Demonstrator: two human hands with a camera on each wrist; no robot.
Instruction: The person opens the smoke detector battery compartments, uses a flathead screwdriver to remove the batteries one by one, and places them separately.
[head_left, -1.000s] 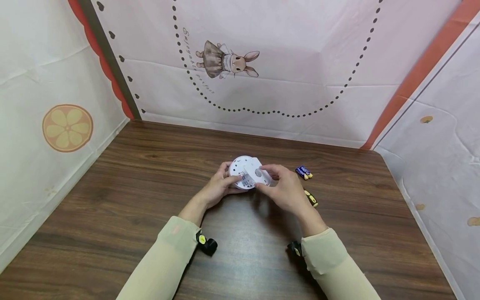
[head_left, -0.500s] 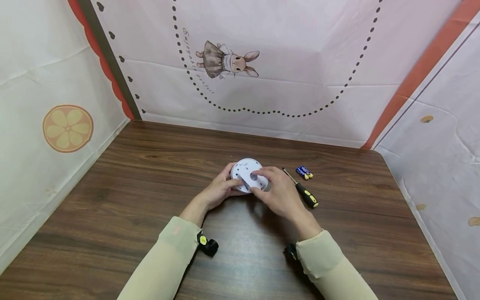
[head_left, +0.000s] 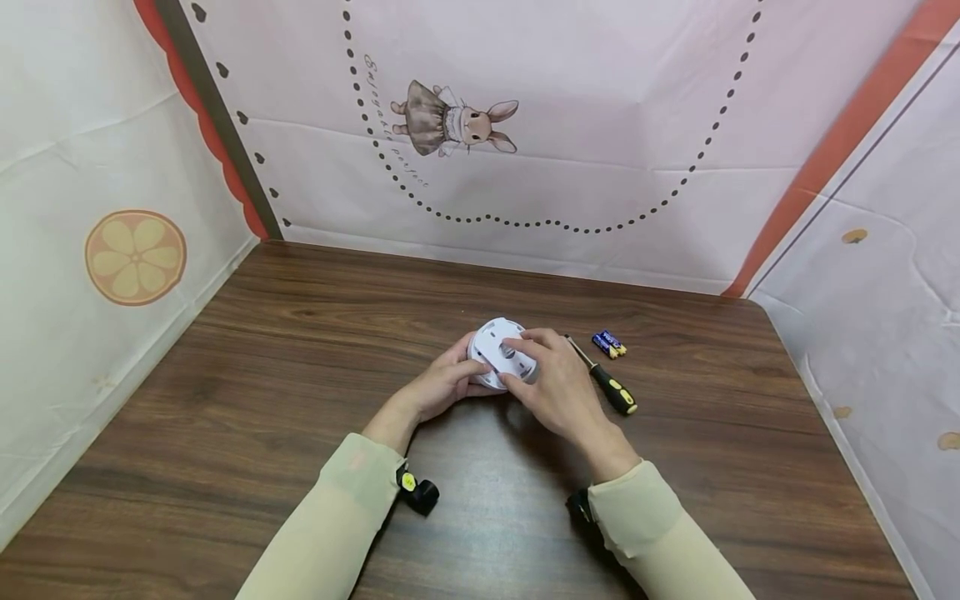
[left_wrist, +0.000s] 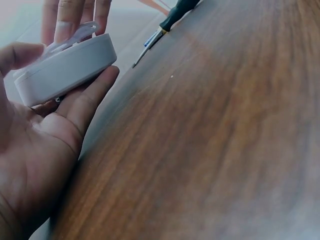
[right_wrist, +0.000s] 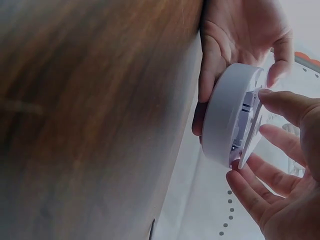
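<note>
My left hand holds a round white device, like a smoke detector, with its thumb on the rim and its fingers beneath. A flat white mounting plate with a round central hole lies over the device's back, and my right hand pinches it by the edges. Seen from the right wrist, the plate stands slightly tilted, leaving a gap where inner parts and contacts show. In the left wrist view the device's smooth side wall rests over the left fingers.
A screwdriver with a black and yellow handle lies just right of my right hand. Beyond it sit two blue and yellow batteries side by side. The brown wooden table is bordered by printed white cloth walls.
The plate has come down from a steep tilt to lie nearly flat over the device, covering the compartment seen earlier. The right hand has moved slightly left, baring the screwdriver.
</note>
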